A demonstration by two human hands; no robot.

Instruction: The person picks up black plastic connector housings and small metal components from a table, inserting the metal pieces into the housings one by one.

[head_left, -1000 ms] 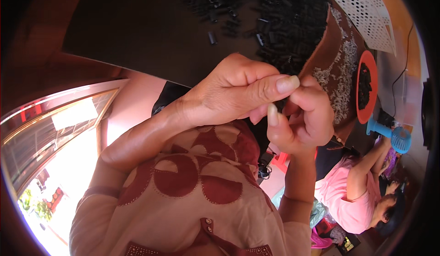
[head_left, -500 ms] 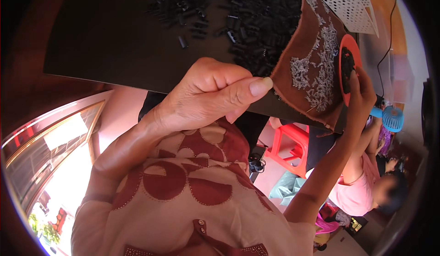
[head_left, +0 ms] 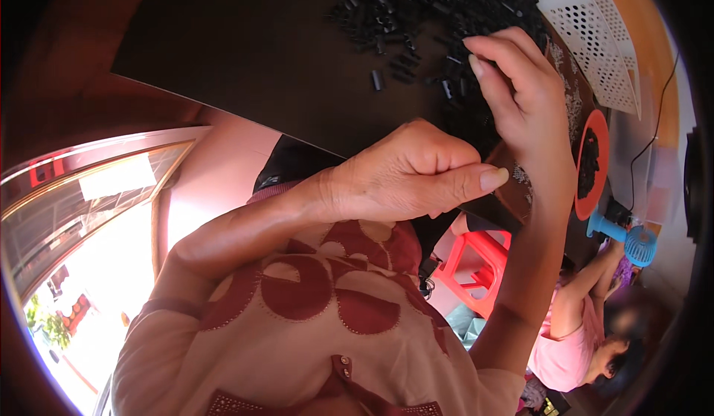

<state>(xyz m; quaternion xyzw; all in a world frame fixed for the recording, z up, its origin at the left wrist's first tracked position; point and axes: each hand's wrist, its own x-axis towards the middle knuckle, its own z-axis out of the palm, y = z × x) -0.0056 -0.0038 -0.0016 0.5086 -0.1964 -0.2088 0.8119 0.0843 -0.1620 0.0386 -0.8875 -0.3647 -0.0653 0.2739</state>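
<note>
My left hand (head_left: 413, 170) is closed, its thumb pressed along the curled fingers. Whatever it may hold is hidden. Beyond it, my right hand (head_left: 524, 85) hovers by the near right part of a heap of small black plastic pieces (head_left: 439, 3). Its thumb and forefinger are a little apart, with nothing visible between them. Behind the right wrist, tiny silvery springs (head_left: 573, 103) lie on a brown cloth (head_left: 506, 196), partly covered by my hand and forearm. A shallow orange dish (head_left: 601, 137) with black bits in it stands right of my right forearm.
The dark table (head_left: 245, 66) carries several loose black pieces at the heap's near edge. A white perforated basket (head_left: 587, 21) stands at the far right. A blue handheld fan (head_left: 638, 245), a red stool (head_left: 476, 271) and a seated person in pink (head_left: 565, 341) are at right.
My right hand has left the orange dish and moved left to the black heap. My left hand stays closed, appearing further right and lower as the whole view has shifted.
</note>
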